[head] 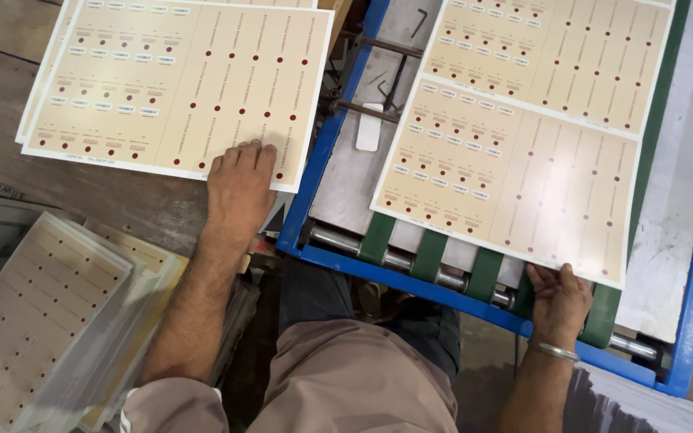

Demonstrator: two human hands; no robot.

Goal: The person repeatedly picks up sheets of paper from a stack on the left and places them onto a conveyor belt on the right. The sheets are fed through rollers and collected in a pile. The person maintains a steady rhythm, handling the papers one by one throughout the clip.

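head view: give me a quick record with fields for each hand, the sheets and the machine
left hand: left hand flat on the near edge of the printed sheet stack on the wooden table
right hand: right hand, fingers pinching the near edge of the beige printed sheet
machine: blue-framed feeder with green belts over metal rollers
other: wrapped sheet bundles lower left

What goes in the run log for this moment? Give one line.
left hand: flat on sheet stack | right hand: grips printed sheet edge | sheet on blue machine belts
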